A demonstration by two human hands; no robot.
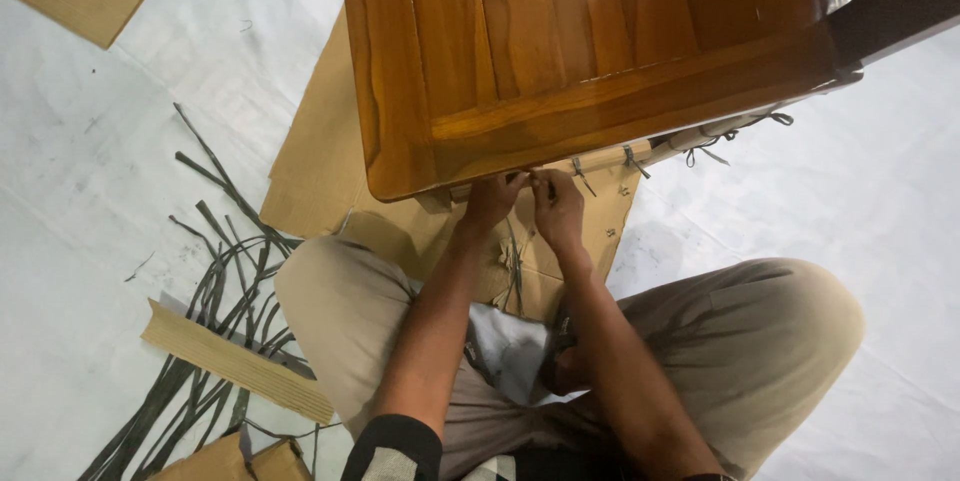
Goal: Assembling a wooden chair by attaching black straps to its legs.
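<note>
While both hands pinch a thin dark strap (528,177) under the glossy brown wooden panel (560,51), left hand (492,201) and right hand (558,207) touch. Loose flat straps (215,311) lie at eight o'clock on corrugated cardboard (320,161)

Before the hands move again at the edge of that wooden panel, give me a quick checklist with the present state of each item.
1. Both hands at the panel edge: ok, left hand and right hand meet under the wooden panel.
2. Grip on a strip: cannot tell, fingertips too small.
3. Ties along the rail: ok, several knotted.
4. Cardboard under the panel: ok.
5. Loose dark strips within reach: ok, on the floor by the left knee.
</note>
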